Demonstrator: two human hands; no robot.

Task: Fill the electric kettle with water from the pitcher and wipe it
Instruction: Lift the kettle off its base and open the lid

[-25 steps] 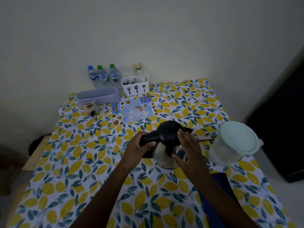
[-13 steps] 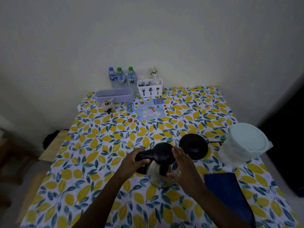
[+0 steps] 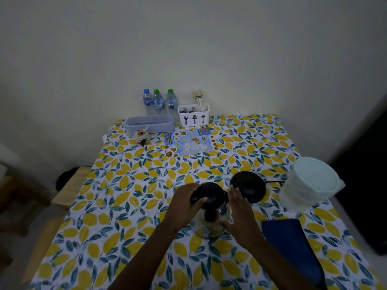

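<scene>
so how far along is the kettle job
Done: the kettle is off its base and on the tablecloth. In hand: the left hand grips its handle, and the right hand steadies its side. Left: the pitcher is lidded and untouched, and the blue cloth is unused, so both pouring and wiping remain.

The tabletop [image 3: 129, 206] wore a white cloth printed with yellow lemons and teal leaves. At its centre, the kettle [image 3: 208, 222] showed a black lid and handle over a shiny silver body. At two o'clock from it lay its round black base [image 3: 249, 188]. At three o'clock stood the pitcher [image 3: 310, 185], translucent white with a pale mint lid. At five o'clock lay a dark blue cloth [image 3: 291, 243]. At twelve o'clock, three clear bottles [image 3: 159, 102] carried one blue cap and two green, beside a white cutlery caddy [image 3: 193, 118] bearing black utensil silhouettes and a lavender tray [image 3: 149, 124].
</scene>
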